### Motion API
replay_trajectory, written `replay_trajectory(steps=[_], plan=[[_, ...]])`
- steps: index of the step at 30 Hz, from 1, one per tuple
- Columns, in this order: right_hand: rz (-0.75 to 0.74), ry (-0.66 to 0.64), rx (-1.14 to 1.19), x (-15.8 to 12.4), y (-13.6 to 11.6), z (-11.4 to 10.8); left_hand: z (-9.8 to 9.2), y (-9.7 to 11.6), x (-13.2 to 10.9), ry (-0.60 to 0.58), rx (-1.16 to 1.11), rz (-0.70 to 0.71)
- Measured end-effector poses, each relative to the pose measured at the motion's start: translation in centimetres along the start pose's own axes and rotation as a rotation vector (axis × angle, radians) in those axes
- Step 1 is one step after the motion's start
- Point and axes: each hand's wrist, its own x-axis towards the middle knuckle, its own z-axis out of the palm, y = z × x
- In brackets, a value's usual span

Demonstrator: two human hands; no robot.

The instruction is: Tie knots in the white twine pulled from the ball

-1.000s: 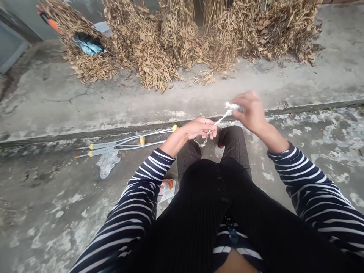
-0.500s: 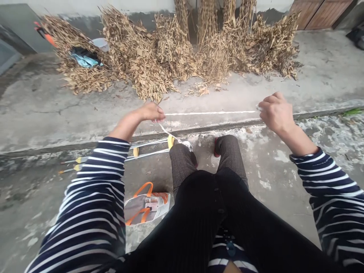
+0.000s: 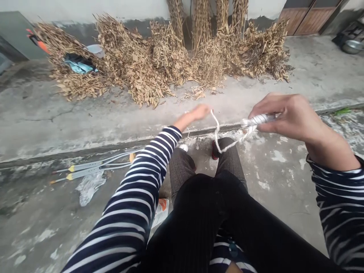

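Observation:
My right hand point(image 3: 295, 115) grips a white roll point(image 3: 260, 120) with cord wound round it, thumb below and fingers above. From the roll's left end a white cord point(image 3: 218, 140) sags in a slack loop over my right knee and rises to my left hand point(image 3: 200, 111). My left hand, smeared by motion, is closed on the cord above the step edge. A thin loose strand point(image 3: 188, 132) hangs below my left wrist. Beside my left shoe lies a small white thing point(image 3: 184, 148) whose kind I cannot make out.
Dried plant bundles point(image 3: 142, 72) lean on the wall across the raised concrete step. Crutches point(image 3: 93, 167) and a clear plastic bag point(image 3: 90, 187) lie on the ground to my left. A white and orange bag point(image 3: 161, 212) is partly behind my left sleeve. A metal basin point(image 3: 352, 46) stands far right.
My left hand has swung right towards my right hand, and the taut cord between them has gone slack. My right hand has turned, showing the roll. The view has shifted slightly.

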Motion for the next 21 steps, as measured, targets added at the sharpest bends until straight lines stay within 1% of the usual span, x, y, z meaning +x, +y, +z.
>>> replay_trajectory(steps=[1,2,3,4,5,7,10,12,14,16,18,21], plan=[[0.017,0.011,0.016,0.3,0.0,0.0,1.5,-2.0,-1.0,-0.059,0.058,-0.056],[0.032,0.02,0.019,0.6,0.1,0.2,2.6,-3.6,-2.1,-0.103,0.131,-0.11],[0.044,0.029,0.013,0.9,0.4,0.4,3.3,-4.9,-3.1,-0.136,0.196,-0.148],[0.053,0.038,0.001,1.2,0.8,0.8,3.7,-5.7,-4.0,-0.159,0.219,-0.165],[0.055,0.052,-0.014,1.5,1.2,1.3,3.9,-6.0,-5.0,-0.168,0.19,-0.156],[0.031,0.092,-0.037,2.1,1.9,2.4,4.2,-5.4,-6.7,-0.182,0.013,-0.067],[-0.054,0.163,-0.046,3.0,2.6,4.1,5.4,-2.9,-9.2,-0.207,-0.28,0.098],[-0.112,0.212,-0.051,3.4,2.8,5.1,6.4,-1.3,-10.6,-0.188,-0.363,0.146],[-0.159,0.262,-0.067,3.7,3.1,6.0,7.1,0.0,-12.0,-0.16,-0.381,0.152],[-0.207,0.303,-0.097,3.9,3.6,6.8,7.2,1.0,-13.2,-0.172,-0.386,0.149],[-0.26,0.331,-0.134,3.9,4.3,7.6,7.0,1.8,-14.3,-0.234,-0.421,0.126],[-0.327,0.356,-0.163,4.0,5.3,8.7,6.2,2.2,-15.2,-0.342,-0.546,0.036]])
